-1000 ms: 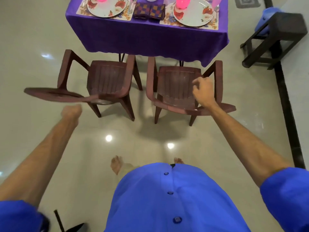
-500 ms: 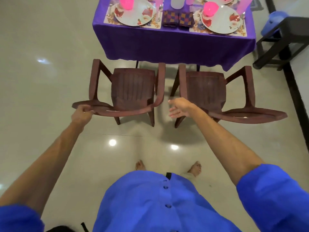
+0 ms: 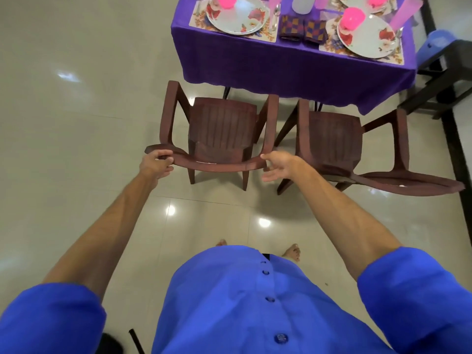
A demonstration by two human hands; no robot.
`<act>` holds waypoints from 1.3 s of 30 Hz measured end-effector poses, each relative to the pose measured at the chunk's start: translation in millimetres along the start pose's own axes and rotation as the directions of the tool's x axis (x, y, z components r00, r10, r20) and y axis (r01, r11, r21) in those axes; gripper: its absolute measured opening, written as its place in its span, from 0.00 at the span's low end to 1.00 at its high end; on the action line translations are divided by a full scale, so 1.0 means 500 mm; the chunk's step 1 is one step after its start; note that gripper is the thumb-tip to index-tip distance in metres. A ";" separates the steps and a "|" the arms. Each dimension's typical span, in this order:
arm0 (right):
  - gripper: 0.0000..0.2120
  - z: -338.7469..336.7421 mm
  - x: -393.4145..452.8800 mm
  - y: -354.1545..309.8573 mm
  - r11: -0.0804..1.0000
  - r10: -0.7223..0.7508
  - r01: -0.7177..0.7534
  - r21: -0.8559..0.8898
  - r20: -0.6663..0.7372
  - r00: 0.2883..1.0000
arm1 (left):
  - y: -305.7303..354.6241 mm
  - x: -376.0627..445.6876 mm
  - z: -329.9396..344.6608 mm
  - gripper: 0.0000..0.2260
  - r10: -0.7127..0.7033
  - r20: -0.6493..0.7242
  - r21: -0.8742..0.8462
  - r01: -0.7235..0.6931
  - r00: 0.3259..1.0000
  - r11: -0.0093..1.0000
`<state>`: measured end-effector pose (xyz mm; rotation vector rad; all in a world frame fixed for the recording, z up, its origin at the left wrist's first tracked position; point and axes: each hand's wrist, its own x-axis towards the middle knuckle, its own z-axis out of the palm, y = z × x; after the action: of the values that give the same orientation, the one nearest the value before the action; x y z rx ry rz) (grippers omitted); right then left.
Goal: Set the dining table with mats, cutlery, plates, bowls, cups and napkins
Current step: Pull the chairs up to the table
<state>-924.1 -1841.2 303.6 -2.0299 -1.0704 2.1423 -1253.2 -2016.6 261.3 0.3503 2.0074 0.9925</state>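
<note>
Left hand (image 3: 156,163) curled in a grip; right hand (image 3: 279,166) spread, arms outstretched.

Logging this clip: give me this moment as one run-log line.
left hand: grips left chair backrest | right hand: open, at backrest's other end | table: laid | right chair: untouched

Table (image 3: 293,67) at 12-1 o'clock w/ purple cloth; on it 2 floral mats (image 3: 201,20), each w/ a plate (image 3: 238,17) and pink cup (image 3: 353,17), 2 checked napkins (image 3: 302,30) betw. them. Glossy tile floor (image 3: 76,149) carries 2 brown chairs (image 3: 219,139) just beside the table's 6 o'clock edge.
</note>
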 end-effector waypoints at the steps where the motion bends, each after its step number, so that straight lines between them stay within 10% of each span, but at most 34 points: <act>1: 0.22 0.017 -0.002 0.004 0.986 0.011 -0.018 0.165 0.042 0.999 | 0.003 -0.003 -0.006 0.12 0.004 -0.003 -0.006 -0.004 1.000 1.000; 4: 0.19 0.061 0.010 0.017 0.905 0.031 -0.002 0.426 -0.062 0.998 | 0.001 -0.004 -0.012 0.12 -0.002 -0.002 -0.011 0.002 1.000 1.000; 19: 0.12 0.068 -0.002 0.057 0.942 -0.081 0.159 0.297 -0.259 0.963 | -0.019 -0.020 -0.013 0.17 0.090 -0.094 0.128 -0.077 0.991 0.989; 27: 0.08 0.049 -0.019 0.068 0.977 -0.179 0.208 0.051 -0.340 0.924 | -0.035 -0.019 -0.068 0.35 0.092 -0.135 0.152 -0.071 0.987 0.986; 33: 0.11 0.052 0.000 0.059 0.987 -0.146 0.105 -0.119 -0.414 0.898 | -0.034 0.008 -0.123 0.28 0.192 -0.042 0.305 -0.170 0.981 0.937; 39: 0.13 0.124 -0.009 -0.024 0.712 -0.430 0.056 -0.700 -0.373 0.822 | -0.016 0.021 -0.153 0.27 0.245 0.024 0.432 -0.231 0.969 0.872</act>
<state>-983.2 -1862.8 308.8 -2.2877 -2.0426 1.0124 -1319.1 -2055.6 274.2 0.8465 2.2454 0.6855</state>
